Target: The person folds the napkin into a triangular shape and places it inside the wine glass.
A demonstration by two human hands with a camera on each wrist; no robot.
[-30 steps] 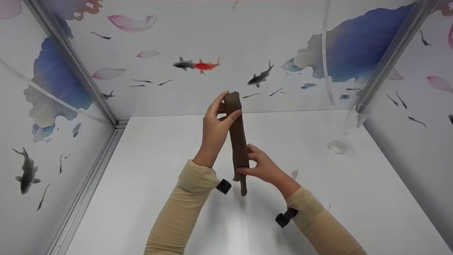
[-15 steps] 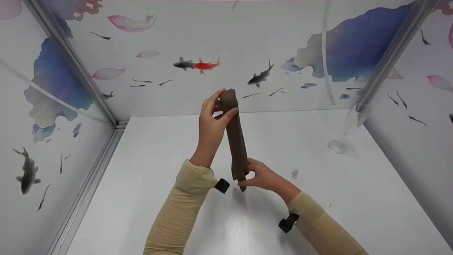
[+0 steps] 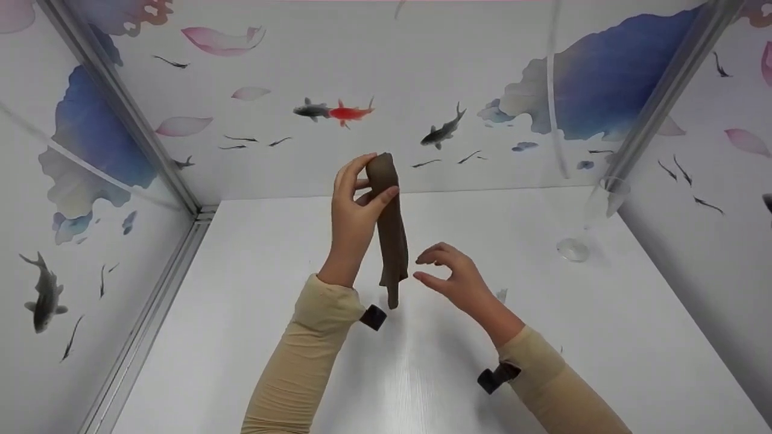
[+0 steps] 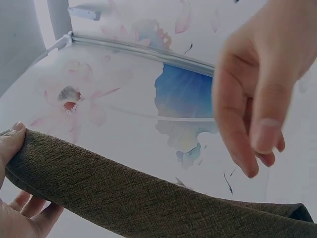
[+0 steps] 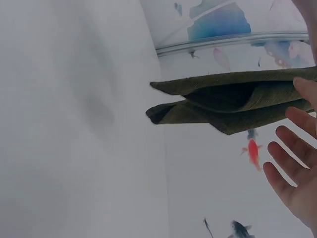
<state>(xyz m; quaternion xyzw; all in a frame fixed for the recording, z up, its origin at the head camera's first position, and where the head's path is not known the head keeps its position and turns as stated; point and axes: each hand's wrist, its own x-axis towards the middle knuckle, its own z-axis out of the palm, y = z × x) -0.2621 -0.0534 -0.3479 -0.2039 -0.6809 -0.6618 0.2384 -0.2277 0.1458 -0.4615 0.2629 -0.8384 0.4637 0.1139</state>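
A folded dark brown cloth [image 3: 389, 235] with a coarse weave hangs lengthwise above the white table, its loose end pointing down toward me. My left hand [image 3: 353, 217] grips its upper end, thumb in front and fingers behind. To the right of the cloth's lower part, my right hand [image 3: 455, 274] hovers apart from it, thumb and fingers spread with a gap between them. Several folded layers of the cloth [image 5: 233, 101] gape at the loose end in the right wrist view. The left wrist view shows its smooth folded side and my right hand [image 4: 262, 84] above it.
A clear stemmed glass [image 3: 573, 249] stands at the right rear of the white table [image 3: 271, 301]. White panels [image 3: 386, 66] painted with fish and petals enclose the back and sides. A metal rail [image 3: 151, 301] runs along the left edge.
My right hand has let go of the cloth's lower end and moved slightly up and away to the right. My left hand has shifted a little left with the cloth.
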